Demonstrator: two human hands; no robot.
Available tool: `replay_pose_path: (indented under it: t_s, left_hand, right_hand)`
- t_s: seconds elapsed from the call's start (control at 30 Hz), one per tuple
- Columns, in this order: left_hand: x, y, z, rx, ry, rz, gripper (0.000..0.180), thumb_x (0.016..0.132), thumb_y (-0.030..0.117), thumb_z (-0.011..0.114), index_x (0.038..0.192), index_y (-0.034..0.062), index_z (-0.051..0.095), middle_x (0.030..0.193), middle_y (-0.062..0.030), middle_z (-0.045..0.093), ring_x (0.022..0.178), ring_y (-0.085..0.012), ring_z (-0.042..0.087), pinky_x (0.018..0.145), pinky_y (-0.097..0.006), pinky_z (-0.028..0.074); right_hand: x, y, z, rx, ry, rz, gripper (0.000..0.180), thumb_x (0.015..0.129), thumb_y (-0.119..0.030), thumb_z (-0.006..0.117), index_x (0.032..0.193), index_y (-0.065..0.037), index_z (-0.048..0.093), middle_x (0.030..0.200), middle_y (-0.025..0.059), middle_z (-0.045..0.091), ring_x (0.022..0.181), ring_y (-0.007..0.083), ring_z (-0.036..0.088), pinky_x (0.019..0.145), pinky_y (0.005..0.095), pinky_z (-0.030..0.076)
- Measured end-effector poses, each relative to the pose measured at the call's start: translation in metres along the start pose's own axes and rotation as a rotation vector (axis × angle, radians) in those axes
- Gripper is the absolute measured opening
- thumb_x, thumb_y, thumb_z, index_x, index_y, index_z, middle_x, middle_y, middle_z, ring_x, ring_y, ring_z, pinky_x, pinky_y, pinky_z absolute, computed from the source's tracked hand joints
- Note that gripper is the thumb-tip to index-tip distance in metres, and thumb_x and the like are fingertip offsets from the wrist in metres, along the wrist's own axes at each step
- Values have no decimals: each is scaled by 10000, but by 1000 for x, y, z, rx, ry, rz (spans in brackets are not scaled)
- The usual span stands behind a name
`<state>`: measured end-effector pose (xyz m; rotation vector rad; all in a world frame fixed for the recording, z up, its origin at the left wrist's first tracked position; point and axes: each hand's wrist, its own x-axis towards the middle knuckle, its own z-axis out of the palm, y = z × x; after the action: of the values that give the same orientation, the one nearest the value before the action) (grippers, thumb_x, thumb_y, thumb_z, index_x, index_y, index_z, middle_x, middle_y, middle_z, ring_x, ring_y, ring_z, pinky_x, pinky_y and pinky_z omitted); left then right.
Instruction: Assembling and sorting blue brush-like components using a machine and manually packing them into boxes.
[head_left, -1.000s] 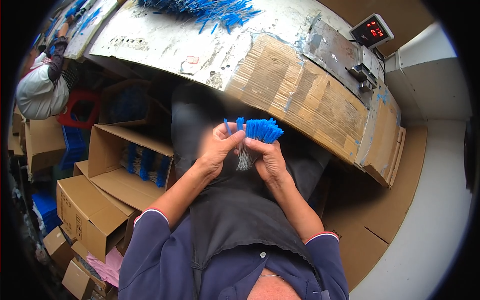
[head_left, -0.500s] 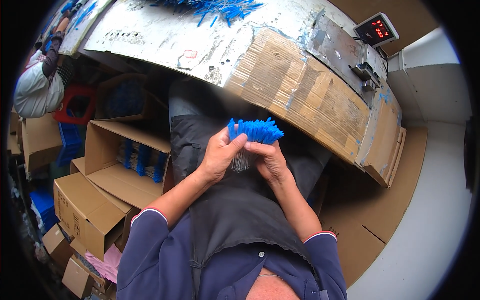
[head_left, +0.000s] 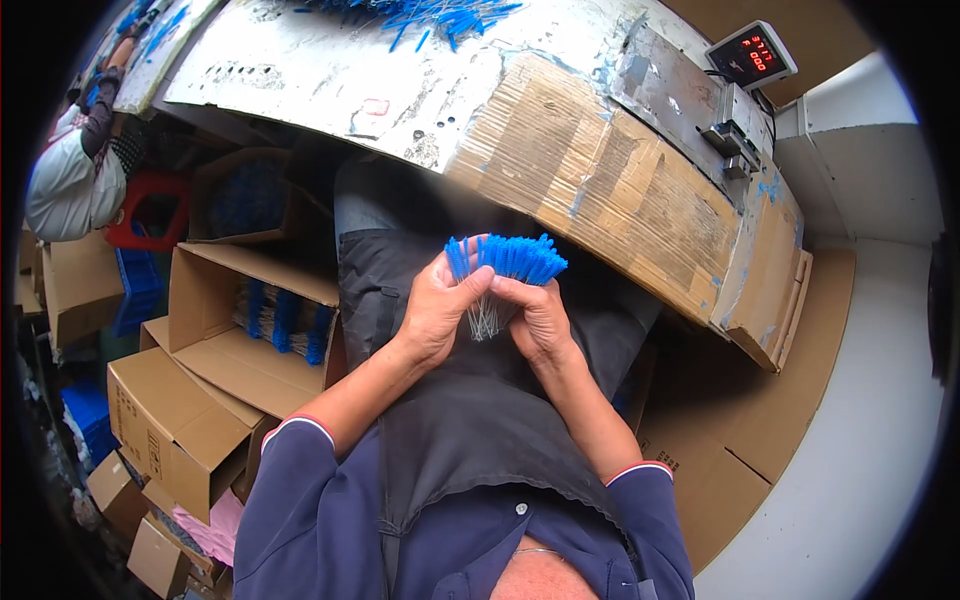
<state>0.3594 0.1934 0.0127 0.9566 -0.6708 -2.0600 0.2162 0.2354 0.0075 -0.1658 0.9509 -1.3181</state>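
Both my hands hold a bundle of small blue-bristled wire brushes (head_left: 522,259) above my lap, over the dark apron (head_left: 450,430). The blue tips point away from me and the thin wire stems hang down between my palms. My left hand (head_left: 437,305) is closed on the left part, where a few brushes stand apart from the rest. My right hand (head_left: 542,318) grips the denser right part, its thumb close to the left thumb. The fingers behind the bundle are partly hidden.
A white worktable (head_left: 330,80) carries a heap of blue brushes (head_left: 450,18); cardboard (head_left: 590,170) covers its near right edge. A digital display (head_left: 752,55) stands behind a metal fixture (head_left: 735,150). To the left, an open carton (head_left: 230,340) holds brush bundles; a person (head_left: 75,185) sits farther off.
The brushes at the left of the bundle have spread apart, opening a gap between them and the main mass. My hands have hardly moved.
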Motion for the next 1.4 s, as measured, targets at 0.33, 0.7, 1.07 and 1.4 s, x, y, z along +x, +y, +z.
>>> replay_pose_path:
  t_s: [0.33, 0.7, 1.07, 1.4]
  left_hand:
    - [-1, 2, 1, -129, 23, 7, 392, 1005, 123, 686, 1366, 59, 548, 1184, -16, 690, 1029, -89, 670, 829, -248, 552]
    - [0, -4, -10, -93, 23, -43, 245, 1006, 175, 700, 1215, 104, 593, 1059, 24, 683, 826, -39, 587, 685, -217, 468]
    - [1, -5, -15, 38, -14, -99, 238, 1046, 173, 632, 1257, 69, 595, 994, 25, 660, 750, -39, 564, 661, -216, 479]
    - [-4, -1, -30, 58, -87, -254, 263, 1037, 140, 636, 1268, 26, 583, 961, -6, 638, 723, -60, 568, 626, -241, 525]
  right_hand:
    - [0, 9, 2, 104, -3, -104, 345, 833, 25, 727, 1168, -46, 681, 1115, 52, 727, 1031, 182, 695, 967, 353, 537]
    - [-3, 3, 4, 63, 34, -35, 318, 853, 24, 724, 1164, -27, 684, 1093, 73, 732, 1011, 200, 707, 946, 376, 565]
    - [-7, 6, 9, -95, 68, -47, 231, 880, 7, 738, 1108, 21, 705, 994, 99, 746, 844, 197, 734, 754, 338, 631]
    - [-10, 14, 1, -180, 64, 135, 205, 882, 2, 755, 1077, 39, 701, 914, 125, 742, 733, 204, 735, 636, 328, 641]
